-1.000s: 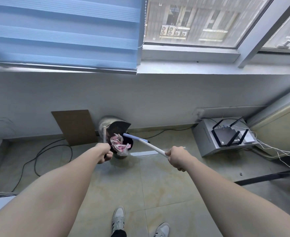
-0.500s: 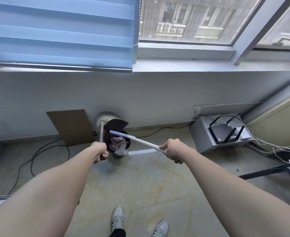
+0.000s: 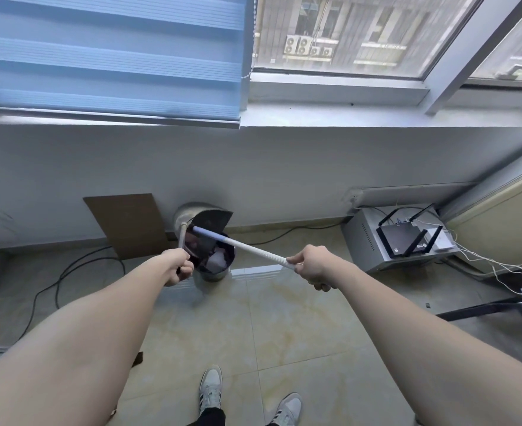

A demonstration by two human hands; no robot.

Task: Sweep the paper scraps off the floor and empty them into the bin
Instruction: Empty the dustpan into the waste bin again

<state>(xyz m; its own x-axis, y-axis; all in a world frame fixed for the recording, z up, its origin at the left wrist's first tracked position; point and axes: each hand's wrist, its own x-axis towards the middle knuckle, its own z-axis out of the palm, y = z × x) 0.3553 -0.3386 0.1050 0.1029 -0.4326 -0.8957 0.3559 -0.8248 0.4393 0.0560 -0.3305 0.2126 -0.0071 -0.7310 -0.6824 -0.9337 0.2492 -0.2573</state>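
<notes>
A small round metal bin [image 3: 212, 275] with a dark liner stands on the floor by the wall. Crumpled paper scraps [image 3: 216, 259] lie inside it. My left hand [image 3: 178, 265] grips the thin handle of a dark dustpan [image 3: 212, 218], which is tipped up over the bin's far rim. My right hand [image 3: 312, 267] holds a white broom handle [image 3: 253, 250] that reaches left across the bin, its pale blue end near the dustpan. The broom's head is hidden.
A cardboard sheet [image 3: 129, 224] leans on the wall left of the bin. Black cables [image 3: 69, 272] loop on the tiles at left. A grey box with a black router [image 3: 407, 241] and white wires sits at right. My shoes [image 3: 210, 390] are below.
The broom handle swung left and its end rose to the dustpan. The pink-and-white paper that showed at the bin's mouth now lies lower inside. Both hands stayed closed on their tools.
</notes>
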